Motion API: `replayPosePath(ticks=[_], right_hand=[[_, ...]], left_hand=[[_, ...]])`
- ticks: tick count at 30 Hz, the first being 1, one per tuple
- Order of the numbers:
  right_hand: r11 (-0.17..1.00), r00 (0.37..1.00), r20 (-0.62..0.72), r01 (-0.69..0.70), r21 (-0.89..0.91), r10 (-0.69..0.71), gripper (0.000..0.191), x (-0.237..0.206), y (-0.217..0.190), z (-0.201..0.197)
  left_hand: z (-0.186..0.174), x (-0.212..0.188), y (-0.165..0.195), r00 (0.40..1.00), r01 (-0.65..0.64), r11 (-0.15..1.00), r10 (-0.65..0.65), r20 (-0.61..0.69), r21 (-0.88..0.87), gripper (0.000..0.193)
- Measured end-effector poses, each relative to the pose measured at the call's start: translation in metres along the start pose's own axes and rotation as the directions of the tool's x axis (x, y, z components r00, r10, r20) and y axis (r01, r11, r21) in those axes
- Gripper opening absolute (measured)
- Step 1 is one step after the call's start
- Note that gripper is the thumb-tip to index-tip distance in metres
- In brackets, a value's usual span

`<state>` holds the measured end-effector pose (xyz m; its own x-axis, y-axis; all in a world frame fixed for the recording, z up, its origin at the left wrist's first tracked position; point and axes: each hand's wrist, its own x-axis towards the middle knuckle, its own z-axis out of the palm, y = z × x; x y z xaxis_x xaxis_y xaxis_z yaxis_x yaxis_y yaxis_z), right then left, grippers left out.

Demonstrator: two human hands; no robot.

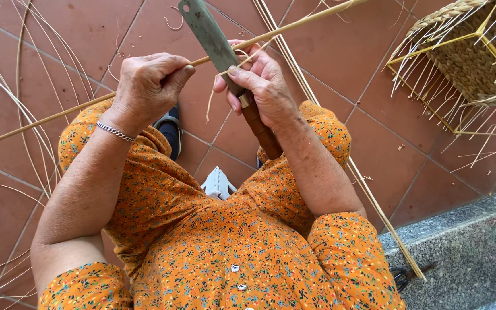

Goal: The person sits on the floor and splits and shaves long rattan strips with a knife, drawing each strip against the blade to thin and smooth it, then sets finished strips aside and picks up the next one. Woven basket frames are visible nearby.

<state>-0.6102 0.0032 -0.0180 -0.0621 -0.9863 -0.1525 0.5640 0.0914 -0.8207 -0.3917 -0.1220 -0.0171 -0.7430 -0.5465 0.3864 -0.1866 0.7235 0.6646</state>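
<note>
With the left hand (147,86) clenched around a long cane strip (58,117) and the right hand (262,86) gripping a knife (210,34), the paring step seems underway, needing steady strokes.

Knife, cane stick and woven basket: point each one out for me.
knife (209,35), head view, on the flat grey blade above the right hand.
cane stick (294,24), head view, on the bare length right of the blade.
woven basket (471,57), head view, on its woven side wall.
</note>
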Motion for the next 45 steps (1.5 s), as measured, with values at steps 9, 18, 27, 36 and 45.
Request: replayPosePath(ticks=[9, 18, 27, 36, 45], right_hand=[[0.995, 0.995, -0.031, 0.1, 0.013, -0.099, 0.04, -0.007, -0.013, -0.022], [0.981, 0.975, -0.108, 0.196, -0.013, -0.196, 0.023, -0.022, -0.031, -0.048], [0.964, 0.951, -0.165, 0.266, -0.004, -0.263, 0.019, -0.034, -0.046, -0.07], [0.945, 0.926, -0.208, 0.326, 0.021, -0.315, 0.023, -0.047, -0.057, -0.099], [0.919, 0.898, -0.255, 0.388, 0.072, -0.359, 0.024, -0.062, -0.065, -0.12]], left_hand=[[-0.006, -0.003, -0.003, 0.998, 0.049, 0.999, -0.049, 0.026, -0.008, 0.01], [-0.018, -0.01, -0.005, 0.988, 0.143, 0.989, -0.139, 0.07, -0.048, 0.007], [-0.03, -0.021, -0.018, 0.984, 0.175, 0.984, -0.176, 0.043, 0.014, 0.012], [-0.049, -0.027, -0.015, 0.953, 0.301, 0.953, -0.302, 0.026, 0.027, 0.011], [-0.067, -0.046, -0.044, 0.896, 0.441, 0.892, -0.443, 0.0, -0.093, 0.02]])
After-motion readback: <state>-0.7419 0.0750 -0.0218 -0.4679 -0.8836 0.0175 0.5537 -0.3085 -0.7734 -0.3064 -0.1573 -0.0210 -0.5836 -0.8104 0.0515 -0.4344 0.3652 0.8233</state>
